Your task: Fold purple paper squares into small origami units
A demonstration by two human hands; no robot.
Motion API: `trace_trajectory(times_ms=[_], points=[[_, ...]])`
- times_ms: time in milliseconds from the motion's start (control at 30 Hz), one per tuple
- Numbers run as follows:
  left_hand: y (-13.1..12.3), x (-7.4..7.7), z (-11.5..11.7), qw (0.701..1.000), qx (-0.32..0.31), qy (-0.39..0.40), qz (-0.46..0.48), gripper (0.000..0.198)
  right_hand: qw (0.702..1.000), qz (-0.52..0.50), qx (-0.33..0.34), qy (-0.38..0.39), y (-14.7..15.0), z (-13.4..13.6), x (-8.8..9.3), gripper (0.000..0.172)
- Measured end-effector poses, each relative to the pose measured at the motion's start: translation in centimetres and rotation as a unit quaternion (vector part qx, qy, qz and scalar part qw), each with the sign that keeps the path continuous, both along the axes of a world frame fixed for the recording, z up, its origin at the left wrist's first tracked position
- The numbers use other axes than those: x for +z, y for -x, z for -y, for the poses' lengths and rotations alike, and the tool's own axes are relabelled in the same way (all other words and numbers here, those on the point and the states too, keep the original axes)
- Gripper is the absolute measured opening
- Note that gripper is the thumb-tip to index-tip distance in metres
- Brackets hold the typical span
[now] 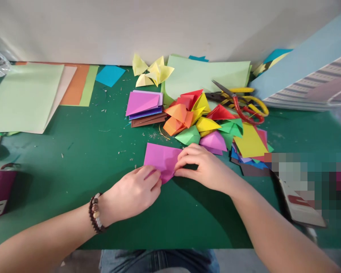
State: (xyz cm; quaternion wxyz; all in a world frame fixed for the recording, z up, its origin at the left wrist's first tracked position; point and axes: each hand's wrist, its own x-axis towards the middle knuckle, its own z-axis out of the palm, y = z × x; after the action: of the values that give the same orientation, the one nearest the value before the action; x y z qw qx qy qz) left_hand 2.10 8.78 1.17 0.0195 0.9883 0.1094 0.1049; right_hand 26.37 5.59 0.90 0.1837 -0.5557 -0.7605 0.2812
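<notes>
A sheet of violet origami paper, partly folded, lies on the green mat close to the near middle. My left hand pinches its lower right part from the left, and my right hand grips its right end, with fingers over the fold. Just beyond my hands sits a heap of folded paper pieces in orange, red, yellow and green. A stack of cut paper squares in purple and brown lies to its left. The part of the sheet under my fingers is hidden.
Scissors with yellow and red handles lie on a pale green sheet behind the heap. Pale yellow folded pieces stand by the wall. Large paper sheets lie at the left. A purple box stands at the left edge, and a blurred patch covers the right.
</notes>
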Motion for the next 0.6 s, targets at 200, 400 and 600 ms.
trace_trajectory(times_ms=[200, 400, 600], points=[[0.1, 0.0, -0.1, 1.0, -0.012, -0.011, 0.015, 0.019, 0.995, 0.067, -0.066, -0.027, 1.4, 0.0, -0.5, 0.022], [0.0, 0.0, -0.2, 1.0, -0.005, 0.017, 0.023, 0.019, 0.992, 0.1, -0.043, -0.065, 1.4, 0.0, -0.6, 0.024], [-0.1, 0.1, -0.3, 0.999, 0.003, 0.035, 0.015, 0.022, 0.998, 0.049, 0.015, -0.04, 0.7, -0.1, -0.4, 0.022]])
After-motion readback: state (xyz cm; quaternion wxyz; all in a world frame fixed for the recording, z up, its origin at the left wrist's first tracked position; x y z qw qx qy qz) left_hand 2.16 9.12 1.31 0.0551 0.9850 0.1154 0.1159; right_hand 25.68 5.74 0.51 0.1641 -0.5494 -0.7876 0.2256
